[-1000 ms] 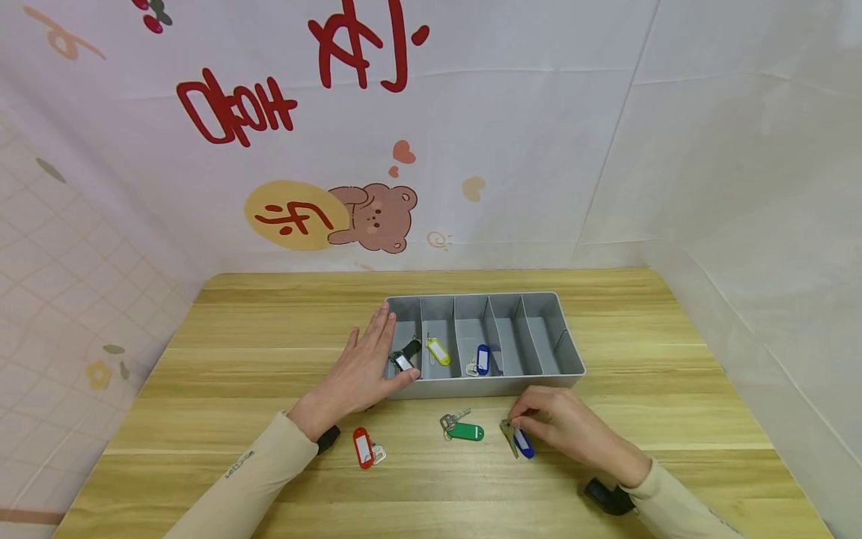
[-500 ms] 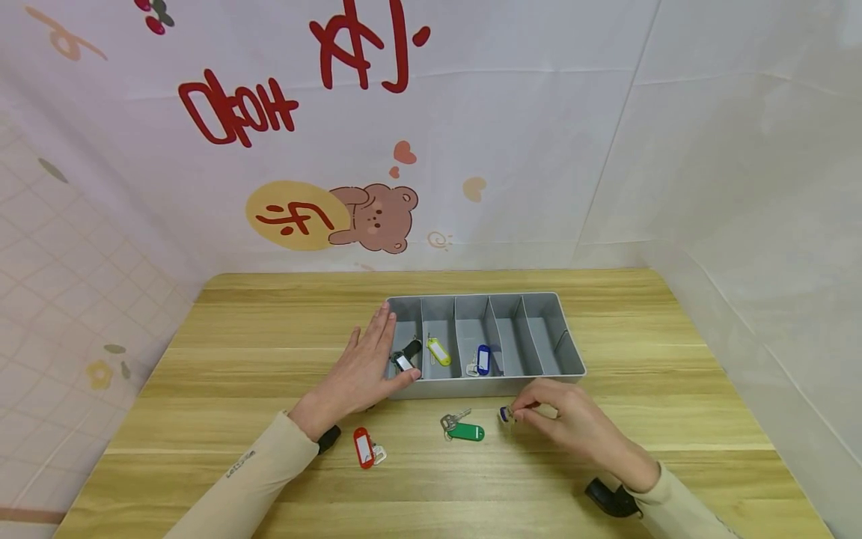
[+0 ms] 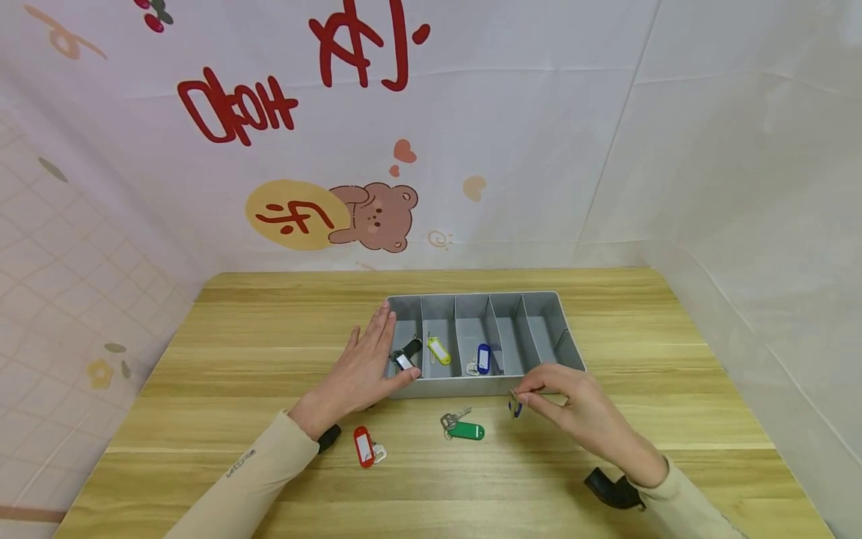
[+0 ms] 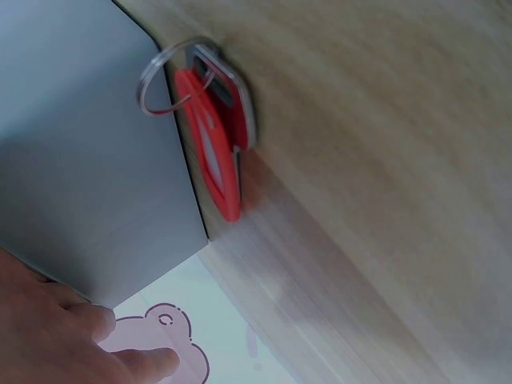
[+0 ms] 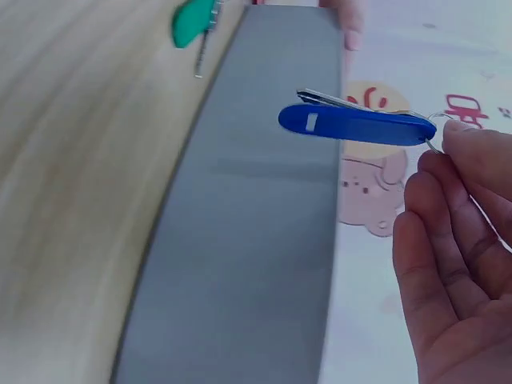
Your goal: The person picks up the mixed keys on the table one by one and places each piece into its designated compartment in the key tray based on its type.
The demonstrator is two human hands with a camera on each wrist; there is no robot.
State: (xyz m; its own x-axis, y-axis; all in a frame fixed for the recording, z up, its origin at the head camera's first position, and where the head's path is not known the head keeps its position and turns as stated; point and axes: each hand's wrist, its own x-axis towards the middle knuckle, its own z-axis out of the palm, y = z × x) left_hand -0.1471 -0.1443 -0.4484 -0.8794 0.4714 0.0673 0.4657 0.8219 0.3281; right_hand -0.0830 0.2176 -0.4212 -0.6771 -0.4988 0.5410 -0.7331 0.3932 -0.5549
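Note:
My right hand pinches the ring of a blue-tagged key between thumb and fingertips, just in front of the grey compartment tray. In the right wrist view, the blue tag and its key hang out sideways from the ring, overlapping the tray wall. My left hand lies along the tray's left end with fingers straight and thumb over the front rim. Inside the tray, from the left, are a black-tagged key, a yellow-tagged key and a blue-tagged key in separate compartments.
On the table before the tray lie a green-tagged key and a red-tagged key. A red key tag with its ring shows beside the tray wall in the left wrist view. A printed cloth hangs behind the table.
My right hand has picked the blue-tagged key up off the table and raised it toward the tray's front wall. The left hand stays at the tray's left end.

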